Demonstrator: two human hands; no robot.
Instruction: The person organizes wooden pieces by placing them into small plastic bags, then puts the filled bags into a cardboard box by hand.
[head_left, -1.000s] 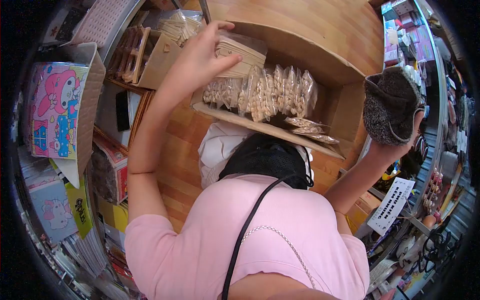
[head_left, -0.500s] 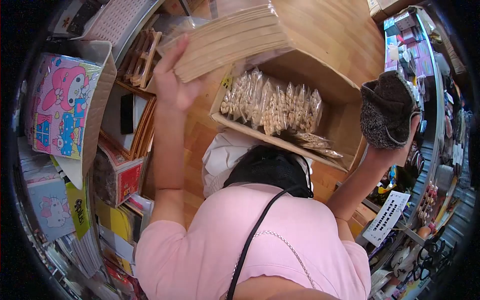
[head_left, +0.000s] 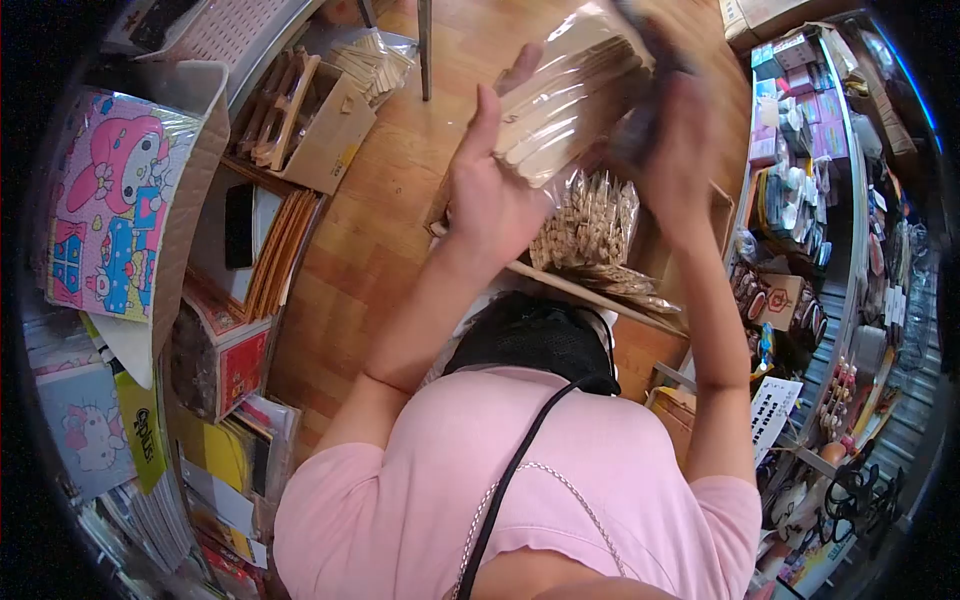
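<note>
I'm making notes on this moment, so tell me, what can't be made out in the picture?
- Head view: whether the right hand grips the dark cloth; motion blur.
- Head view: the left part of the cardboard box, behind the left hand and the clear pack of wooden sticks.
- Head view: print on the packages along the right-hand shelf; too small.

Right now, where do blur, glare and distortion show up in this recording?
Head view: blur smears the right hand and the dark cloth beside it; head view: white glare streaks the clear wrap on the pack of flat wooden sticks; head view: fisheye curvature bows the sides, with corners black.
</note>
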